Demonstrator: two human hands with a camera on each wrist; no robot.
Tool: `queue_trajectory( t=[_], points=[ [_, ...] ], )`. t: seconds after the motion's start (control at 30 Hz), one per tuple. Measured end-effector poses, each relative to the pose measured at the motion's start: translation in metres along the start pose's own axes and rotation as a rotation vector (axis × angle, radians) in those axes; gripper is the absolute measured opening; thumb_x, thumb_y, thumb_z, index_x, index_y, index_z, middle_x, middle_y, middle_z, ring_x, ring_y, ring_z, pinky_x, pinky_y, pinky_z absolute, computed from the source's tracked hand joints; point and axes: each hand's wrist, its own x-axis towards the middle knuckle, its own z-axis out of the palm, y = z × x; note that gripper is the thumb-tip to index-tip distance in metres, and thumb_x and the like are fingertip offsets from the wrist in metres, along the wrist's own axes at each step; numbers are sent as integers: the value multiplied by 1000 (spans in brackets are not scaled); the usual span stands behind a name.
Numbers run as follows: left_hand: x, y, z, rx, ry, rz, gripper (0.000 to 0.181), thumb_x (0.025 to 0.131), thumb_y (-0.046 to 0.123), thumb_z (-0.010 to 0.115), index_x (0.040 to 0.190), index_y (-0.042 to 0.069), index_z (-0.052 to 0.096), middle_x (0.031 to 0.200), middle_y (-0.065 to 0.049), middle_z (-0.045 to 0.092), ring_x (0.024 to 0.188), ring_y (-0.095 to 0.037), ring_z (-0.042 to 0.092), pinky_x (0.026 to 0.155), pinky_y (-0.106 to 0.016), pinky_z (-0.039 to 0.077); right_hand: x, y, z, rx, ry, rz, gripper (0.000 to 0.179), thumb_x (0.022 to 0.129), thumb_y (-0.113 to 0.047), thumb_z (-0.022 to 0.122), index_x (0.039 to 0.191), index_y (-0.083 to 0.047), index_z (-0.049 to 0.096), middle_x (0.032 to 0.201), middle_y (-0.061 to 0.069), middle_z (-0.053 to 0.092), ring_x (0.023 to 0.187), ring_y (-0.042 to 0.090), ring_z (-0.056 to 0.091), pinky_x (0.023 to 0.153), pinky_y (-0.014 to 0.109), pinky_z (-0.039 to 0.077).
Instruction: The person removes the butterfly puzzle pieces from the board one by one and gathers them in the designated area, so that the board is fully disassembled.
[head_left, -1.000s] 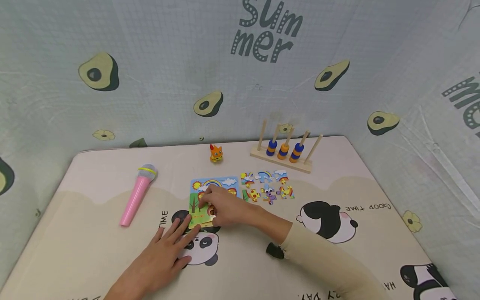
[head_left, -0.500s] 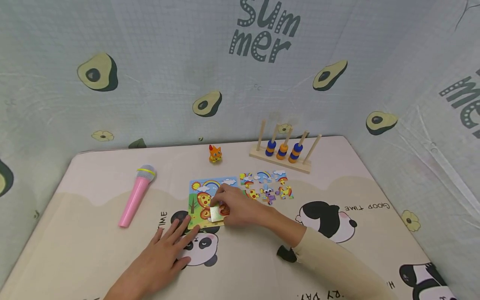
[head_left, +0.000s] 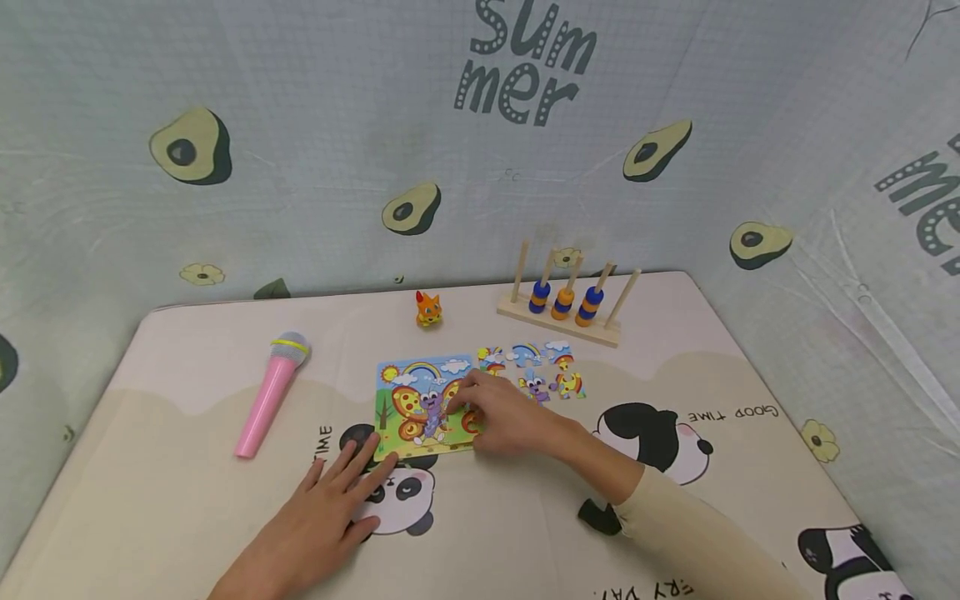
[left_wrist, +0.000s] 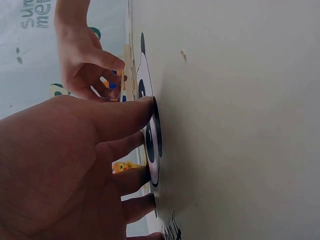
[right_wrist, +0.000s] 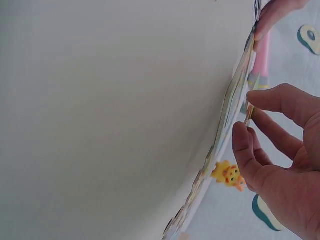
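Observation:
In the head view, a butterfly jigsaw puzzle board [head_left: 408, 375] lies flat on the table. My right hand [head_left: 510, 417] is over the board's right side, thumb and fingers pinching a small thin puzzle piece [right_wrist: 250, 114] that shows edge-on in the right wrist view. My left hand [head_left: 318, 508] rests on the tablecloth with fingers spread, fingertips at the board's lower left corner. Right of the board lie loose puzzle pieces in two rows, among them a rainbow piece [head_left: 527, 354] and a purple piece [head_left: 534, 385]. My right hand hides part of the lower row.
A pink toy microphone [head_left: 268, 400] lies to the left. Behind the board stands a small orange animal figure [head_left: 428, 309]. At the back right is a wooden peg stand [head_left: 555, 322] with blue and orange rings. A printed curtain [head_left: 315, 150] hangs behind the table.
My right hand has moved rightward across the board with the pinched piece, uncovering the purple butterfly body in the middle. My left hand has stayed in place.

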Motion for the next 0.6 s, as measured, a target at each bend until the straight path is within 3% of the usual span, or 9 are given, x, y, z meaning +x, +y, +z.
queue_trajectory(
  t=[0.27,0.6],
  points=[
    [-1,-2,2,11,30,22,69,97,35,72,160,24,45,171,-10,32,154,-44,33,118,-72,30,-10,10,-4,10,4,28,52,75,1,75,123,-19,75,128,1,57,102,14,53,87,32,50],
    [0,-3,4,10,41,26,68,97,34,72,159,24,45,171,-10,32,154,-44,34,118,-72,30,-26,24,-7,-6,50,29,48,75,2,75,119,-17,74,119,-3,60,97,14,57,85,32,51]
  ],
)
